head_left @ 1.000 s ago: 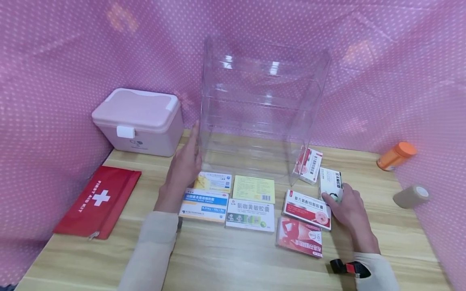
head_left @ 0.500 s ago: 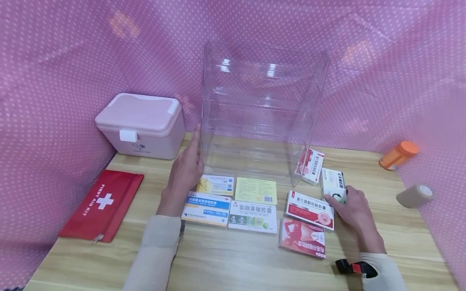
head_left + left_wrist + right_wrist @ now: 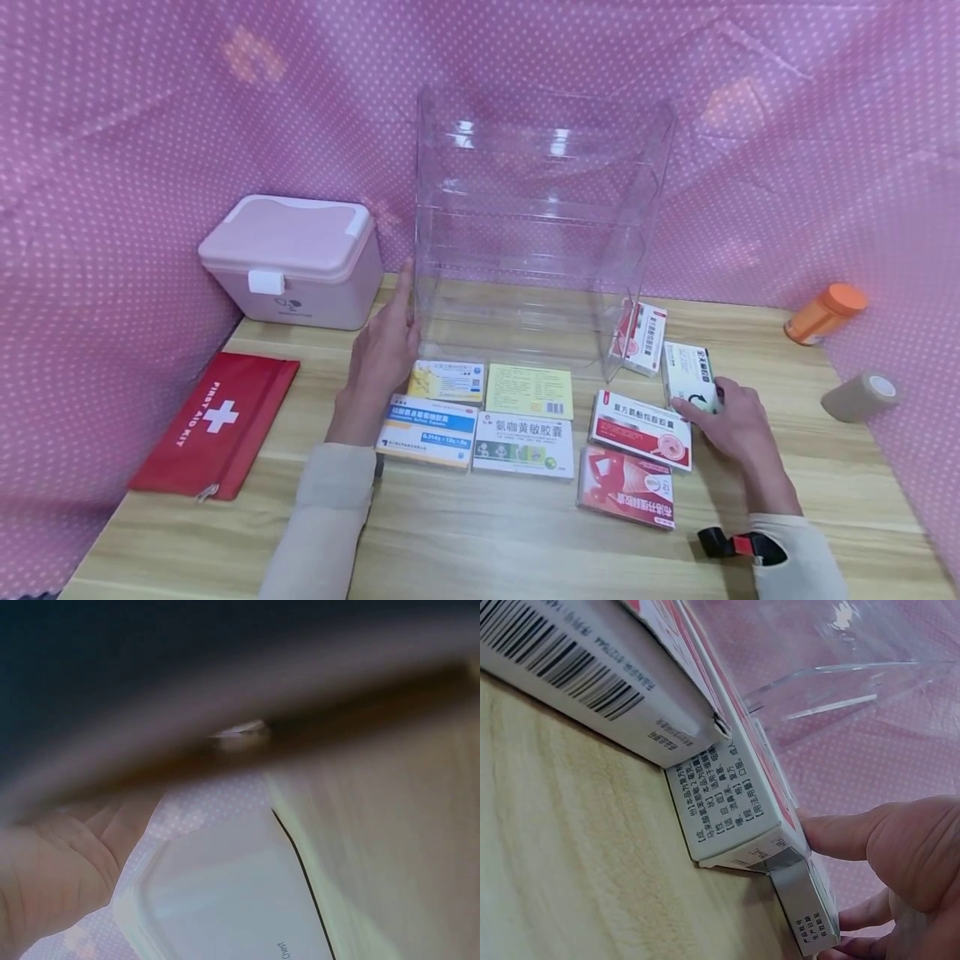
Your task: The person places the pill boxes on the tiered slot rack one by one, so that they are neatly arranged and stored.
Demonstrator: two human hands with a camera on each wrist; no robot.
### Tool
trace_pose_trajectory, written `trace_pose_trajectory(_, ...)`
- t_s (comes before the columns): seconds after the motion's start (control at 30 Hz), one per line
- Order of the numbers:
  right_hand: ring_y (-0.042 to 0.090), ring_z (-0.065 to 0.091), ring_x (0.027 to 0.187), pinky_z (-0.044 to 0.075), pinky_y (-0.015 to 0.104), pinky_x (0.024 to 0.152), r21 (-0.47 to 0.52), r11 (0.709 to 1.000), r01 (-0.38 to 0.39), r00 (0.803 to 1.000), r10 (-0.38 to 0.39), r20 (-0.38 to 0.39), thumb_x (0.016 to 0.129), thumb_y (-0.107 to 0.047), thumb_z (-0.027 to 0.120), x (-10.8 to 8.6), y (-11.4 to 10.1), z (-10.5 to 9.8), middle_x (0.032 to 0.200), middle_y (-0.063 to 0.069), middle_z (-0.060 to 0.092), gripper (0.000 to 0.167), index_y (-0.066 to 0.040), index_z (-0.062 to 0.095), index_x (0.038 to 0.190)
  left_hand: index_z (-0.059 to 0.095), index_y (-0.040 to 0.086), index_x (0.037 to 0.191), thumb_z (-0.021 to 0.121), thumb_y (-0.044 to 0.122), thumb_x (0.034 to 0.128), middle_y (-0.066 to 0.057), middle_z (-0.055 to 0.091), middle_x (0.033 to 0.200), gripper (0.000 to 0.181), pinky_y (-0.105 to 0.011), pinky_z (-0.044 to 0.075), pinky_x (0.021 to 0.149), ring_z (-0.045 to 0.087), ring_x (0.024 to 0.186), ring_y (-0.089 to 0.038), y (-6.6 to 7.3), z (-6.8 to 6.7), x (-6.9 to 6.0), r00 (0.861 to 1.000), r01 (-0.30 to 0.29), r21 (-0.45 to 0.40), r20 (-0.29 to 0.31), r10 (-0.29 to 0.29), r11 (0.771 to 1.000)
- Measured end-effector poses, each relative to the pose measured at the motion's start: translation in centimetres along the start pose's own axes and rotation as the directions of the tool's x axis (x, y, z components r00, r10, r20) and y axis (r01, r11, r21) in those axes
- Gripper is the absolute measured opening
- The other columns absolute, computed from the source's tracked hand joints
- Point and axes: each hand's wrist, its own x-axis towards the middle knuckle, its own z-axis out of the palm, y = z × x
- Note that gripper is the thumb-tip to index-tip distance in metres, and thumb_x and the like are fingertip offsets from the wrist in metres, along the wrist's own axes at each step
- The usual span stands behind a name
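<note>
My left hand [image 3: 382, 350] lies against the left side of a clear plastic tiered rack [image 3: 525, 215], its index finger pointing up along the wall. In the left wrist view a dark blur covers much, and part of the left hand [image 3: 56, 874] shows. My right hand [image 3: 738, 425] pinches the lower end of a white and green medicine box [image 3: 684, 373] that lies on the table. Thumb and fingers sit on opposite sides of this small box [image 3: 808, 909] in the right wrist view. Beside it lie a red and white medicine box [image 3: 643, 429] and another, partly behind the rack's right wall [image 3: 645, 337].
Several flat medicine boxes, among them a yellow one [image 3: 529, 390], lie before the rack. A pink red box [image 3: 628, 487] is nearest me. At left are a pink storage chest [image 3: 292, 262] and red first aid pouch [image 3: 217, 425]; at right, an orange bottle [image 3: 825, 315] and beige roll [image 3: 857, 398].
The head view has shifted slightly. Both hands keep almost the same places, the left at the rack's side and the right at the white and green medicine box.
</note>
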Motion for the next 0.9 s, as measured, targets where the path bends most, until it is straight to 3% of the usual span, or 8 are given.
trace_pose_trajectory(0.27, 0.054, 0.042, 0.131, 0.039, 0.073, 0.115, 0.054, 0.998, -0.031, 0.999, 0.029, 0.035, 0.101, -0.060, 0.067, 0.2, 0.4, -0.2, 0.157, 0.045, 0.032, 0.111, 0.015, 0.014, 0.164, -0.007, 0.053, 0.169, 0.064, 0.010, 0.1056, -0.009, 0.063, 0.103, 0.104, -0.040, 0.051, 0.066, 0.057, 0.075, -0.027, 0.0, 0.1, 0.0, 1.000, -0.013, 0.015, -0.005, 0.013, 1.000)
trace_pose_trajectory(0.5, 0.056, 0.041, 0.136, 0.038, 0.074, 0.114, 0.069, 0.998, -0.010, 0.999, 0.007, 0.039, 0.100, -0.057, 0.069, 0.4, 0.5, -0.6, 0.159, 0.047, 0.030, 0.113, 0.012, 0.009, 0.167, -0.006, 0.050, 0.170, 0.064, 0.010, 0.1049, -0.009, 0.063, 0.102, 0.104, -0.041, 0.052, 0.066, 0.057, 0.075, -0.027, -0.2, 0.1, -0.1, 0.999, -0.031, 0.020, -0.016, 0.031, 0.999)
trace_pose_trajectory(0.73, 0.061, 0.028, 0.146, 0.029, 0.079, 0.118, 0.116, 0.991, -0.062, 0.996, 0.053, 0.078, 0.100, -0.060, 0.067, 0.2, 0.5, -1.0, 0.166, 0.044, 0.017, 0.115, 0.003, 0.002, 0.170, -0.006, 0.050, 0.170, 0.064, 0.009, 0.1046, -0.009, 0.063, 0.102, 0.105, -0.041, 0.052, 0.066, 0.057, 0.073, -0.027, -0.2, 0.1, -0.1, 0.999, -0.035, 0.028, -0.022, 0.036, 0.999)
trace_pose_trajectory(0.9, 0.063, 0.025, 0.149, 0.028, 0.079, 0.119, 0.125, 0.988, -0.087, 0.993, 0.076, 0.087, 0.100, -0.061, 0.067, 0.1, 0.5, -1.1, 0.167, 0.044, 0.016, 0.115, 0.002, 0.001, 0.171, -0.007, 0.050, 0.170, 0.064, 0.009, 0.1048, -0.009, 0.063, 0.102, 0.105, -0.040, 0.052, 0.066, 0.057, 0.073, -0.026, -0.1, 0.2, 0.0, 0.999, -0.035, 0.033, -0.020, 0.036, 0.999)
